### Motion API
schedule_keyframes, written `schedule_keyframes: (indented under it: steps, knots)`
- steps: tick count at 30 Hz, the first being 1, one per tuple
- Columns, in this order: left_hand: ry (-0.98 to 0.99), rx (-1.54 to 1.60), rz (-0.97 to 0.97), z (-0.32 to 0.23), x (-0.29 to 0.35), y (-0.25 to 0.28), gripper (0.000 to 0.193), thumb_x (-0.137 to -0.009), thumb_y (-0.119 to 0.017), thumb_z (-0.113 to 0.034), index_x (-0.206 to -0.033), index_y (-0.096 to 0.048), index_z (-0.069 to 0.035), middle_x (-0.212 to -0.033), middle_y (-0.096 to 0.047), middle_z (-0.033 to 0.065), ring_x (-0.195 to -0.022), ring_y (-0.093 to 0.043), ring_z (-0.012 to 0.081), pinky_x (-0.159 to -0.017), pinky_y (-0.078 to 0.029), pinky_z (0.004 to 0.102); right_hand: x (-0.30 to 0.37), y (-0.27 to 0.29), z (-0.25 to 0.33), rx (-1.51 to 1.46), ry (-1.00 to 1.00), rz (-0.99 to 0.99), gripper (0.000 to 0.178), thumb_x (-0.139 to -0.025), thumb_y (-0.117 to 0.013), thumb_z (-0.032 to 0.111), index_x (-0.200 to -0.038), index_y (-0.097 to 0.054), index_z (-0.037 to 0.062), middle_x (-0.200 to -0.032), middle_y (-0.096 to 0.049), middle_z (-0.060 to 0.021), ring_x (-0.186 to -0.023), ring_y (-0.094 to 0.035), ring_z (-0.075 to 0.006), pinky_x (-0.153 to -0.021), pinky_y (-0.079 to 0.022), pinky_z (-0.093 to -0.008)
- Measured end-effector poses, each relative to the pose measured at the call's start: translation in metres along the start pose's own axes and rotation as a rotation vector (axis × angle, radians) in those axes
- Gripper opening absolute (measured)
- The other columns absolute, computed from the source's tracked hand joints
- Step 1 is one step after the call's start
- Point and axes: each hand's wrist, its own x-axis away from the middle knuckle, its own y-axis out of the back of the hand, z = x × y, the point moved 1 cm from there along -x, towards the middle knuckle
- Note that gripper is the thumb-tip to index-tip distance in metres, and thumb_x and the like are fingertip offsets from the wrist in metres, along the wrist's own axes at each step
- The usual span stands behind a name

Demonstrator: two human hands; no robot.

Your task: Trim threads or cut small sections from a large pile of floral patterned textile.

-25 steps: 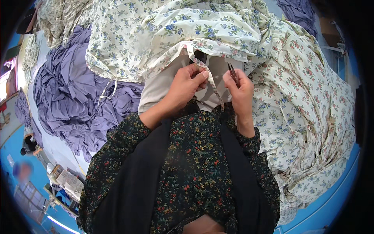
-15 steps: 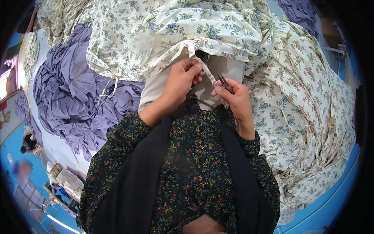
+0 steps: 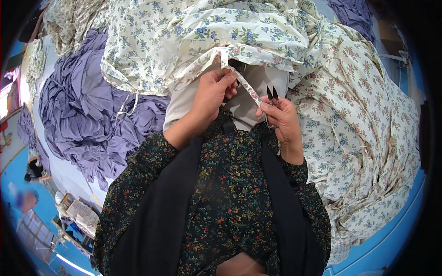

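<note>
A narrow floral fabric tie point(image 3: 246, 86) hangs from the hem of a white cloth with blue and pink flowers point(image 3: 202, 32) spread over my lap. Near the tie's upper end, my left hand point(image 3: 215, 89) is closed, pinching it between thumb and fingers. My right hand point(image 3: 281, 117) grips the tie's lower part between thumb and forefinger. The same hand also holds small dark thread snips point(image 3: 272, 94), their two pointed blades upward and slightly apart. The snips' handles are hidden in my palm.
Crumpled purple cloth point(image 3: 83, 110) lies in a heap at the left. More floral cloth point(image 3: 359, 124) is piled at the right, beside my arm. Another tied strip point(image 3: 131, 103) dangles from the hem's left corner. At the far left a person point(image 3: 34, 170) is near stacked goods point(image 3: 80, 211).
My right hand has shifted slightly right and turned, so the snips now point upward instead of leaning left. The tie is drawn straighter between my hands. My left hand has barely moved.
</note>
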Motion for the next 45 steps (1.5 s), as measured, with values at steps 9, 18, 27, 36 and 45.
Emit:
schedule_keyframes:
  steps: [9,18,27,36,45]
  knots:
    - [-0.024,0.002,-0.007,-0.003,0.0,0.013,0.011,-0.093,-0.058,-0.013,-0.088,-0.061,-0.003,-0.074,-0.059,0.0011,-0.065,-0.055,0.0092,-0.06,-0.042,0.0225,-0.003,0.0,0.006,0.174,0.034,0.037,0.02,-0.089,-0.063,0.009,-0.105,-0.065,-0.001,-0.076,-0.069,-0.0075,-0.052,-0.043,-0.0021,-0.048,-0.03,-0.0179]
    - [-0.083,-0.154,0.751,-0.074,0.083,0.027,0.01,-0.08,-0.052,-0.006,-0.072,-0.046,-0.003,-0.079,-0.064,0.0084,-0.073,-0.06,0.0129,-0.068,-0.047,0.0258,-0.032,-0.048,0.063,1.038,0.981,-0.307,0.036,-0.076,-0.054,-0.006,-0.109,-0.064,0.0039,-0.11,-0.064,-0.0114,-0.093,-0.065,-0.0206,-0.071,-0.05,-0.0275]
    - [-0.691,-0.95,0.045,-0.087,0.065,0.064,0.006,-0.078,-0.056,-0.002,-0.075,-0.051,0.002,-0.109,-0.062,0.0114,-0.065,-0.063,0.0201,-0.058,-0.048,0.0321,-0.058,-0.053,0.061,0.86,0.909,-0.274,0.027,-0.085,-0.051,-0.011,-0.104,-0.065,0.0011,-0.099,-0.068,-0.0082,-0.087,-0.065,-0.0145,-0.072,-0.05,-0.0244]
    - [-0.769,-1.245,-0.149,-0.082,0.061,0.077,0.012,-0.077,-0.06,-0.006,-0.077,-0.049,-0.001,-0.081,-0.054,0.0124,-0.067,-0.057,0.033,-0.058,-0.046,0.0404,-0.023,-0.072,0.028,0.918,0.954,-0.149,0.031,-0.078,-0.064,-0.005,-0.108,-0.066,0.0017,-0.115,-0.063,-0.0097,-0.066,-0.054,-0.0107,-0.059,-0.041,-0.02]
    - [-1.031,-0.917,0.344,-0.098,0.115,0.016,0.026,-0.073,-0.067,-0.006,-0.097,-0.056,-0.003,-0.099,-0.059,0.0116,-0.077,-0.062,0.03,-0.059,-0.049,0.0369,-0.05,-0.086,0.052,0.696,0.786,0.191,0.011,-0.082,-0.06,-0.003,-0.091,-0.065,0.0002,-0.08,-0.062,-0.0047,-0.073,-0.057,-0.0152,-0.067,-0.045,-0.0257]
